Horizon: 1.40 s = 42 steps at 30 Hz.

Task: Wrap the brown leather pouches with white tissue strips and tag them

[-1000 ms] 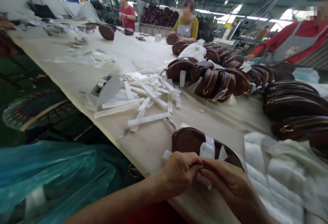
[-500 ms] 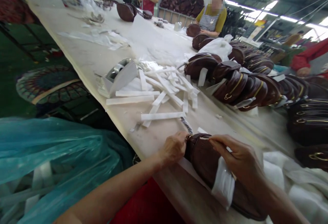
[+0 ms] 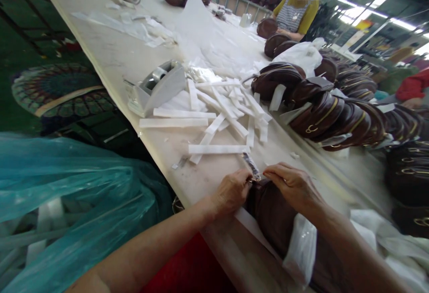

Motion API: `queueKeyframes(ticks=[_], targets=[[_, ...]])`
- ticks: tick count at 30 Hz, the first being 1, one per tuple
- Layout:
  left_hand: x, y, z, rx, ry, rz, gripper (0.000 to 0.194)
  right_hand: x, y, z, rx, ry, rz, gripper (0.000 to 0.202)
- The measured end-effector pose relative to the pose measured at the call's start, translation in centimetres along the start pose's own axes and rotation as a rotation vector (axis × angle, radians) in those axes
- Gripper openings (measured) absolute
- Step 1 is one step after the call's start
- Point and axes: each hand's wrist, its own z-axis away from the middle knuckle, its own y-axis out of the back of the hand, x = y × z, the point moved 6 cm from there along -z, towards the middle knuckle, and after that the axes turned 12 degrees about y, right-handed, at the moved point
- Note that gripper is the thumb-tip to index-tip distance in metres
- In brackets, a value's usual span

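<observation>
On our table (image 3: 197, 186), our left hand (image 3: 232, 191) pinches the brown bag (image 3: 276, 219), likely steadying its far end; our right hand (image 3: 296, 189) has fingertips together.

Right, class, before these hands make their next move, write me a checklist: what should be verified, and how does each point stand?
1. Left hand on the bag: ok, fingers closed at its far end.
2. Right hand near that end: ok, just above the bag.
3. Right hand free of small pieces: cannot tell.
4. White wrap on the bag: ok, lying across it.
5. White strips sorted: not ok, criss-crossed on the table.
6. Bag's zip shut: cannot tell, out of sight.
</observation>
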Motion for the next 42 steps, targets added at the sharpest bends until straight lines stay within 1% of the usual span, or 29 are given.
queueKeyframes(ticks=[3, 6, 8, 11, 16, 21, 25, 29, 32, 36, 39, 42], targets=[[-0.2, 0.3, 0.1, 0.021, 0.027, 0.03, 0.018, 0.6, -0.5, -0.5, -0.098, 0.004, 0.022, 0.025], [-0.4, 0.4, 0.2, 0.038, 0.038, 0.062, 0.024, 0.9, -0.9, -1.0, -0.184, 0.013, 0.016, 0.026], [-0.5, 0.3, 0.1, 0.046, 0.033, 0.082, 0.026, 1.1, -1.3, -1.3, -0.237, 0.005, -0.004, 0.024], [-0.7, 0.2, 0.0, 0.052, 0.022, 0.111, 0.024, 1.3, -2.1, -1.7, -0.313, 0.01, -0.066, 0.024], [-0.5, 0.7, 0.2, 0.078, 0.022, 0.146, 0.018, 1.2, -3.3, -2.3, -0.383, 0.069, -0.124, 0.026], [0.3, 1.3, 0.7, 0.067, -0.015, 0.164, 0.012, 1.1, -3.5, -2.6, -0.452, 0.074, -0.15, 0.024], [0.2, 0.9, 0.7, 0.068, -0.027, 0.262, 0.007, 1.0, -3.4, -2.6, -0.447, 0.066, -0.156, 0.024], [-0.2, 0.6, 0.4, 0.048, 0.007, 0.337, 0.011, 1.1, -3.4, -2.6, -0.445, 0.062, -0.148, 0.024], [-0.4, 1.7, 0.3, 0.064, 0.07, 0.441, 0.012, 0.9, -3.0, -2.4, -0.428, 0.077, -0.15, 0.023], [-1.0, 3.3, 0.4, 0.109, 0.199, 0.63, 0.017, 0.3, -2.3, -2.3, -0.35, 0.099, -0.085, 0.025], [-1.3, 3.8, 0.3, 0.137, 0.273, 0.769, 0.016, -0.4, -2.5, -2.4, -0.335, 0.11, -0.057, 0.024], [-1.4, 3.9, 0.2, 0.161, 0.309, 0.863, 0.018, -1.2, -2.9, -2.6, -0.339, 0.126, -0.029, 0.021]])
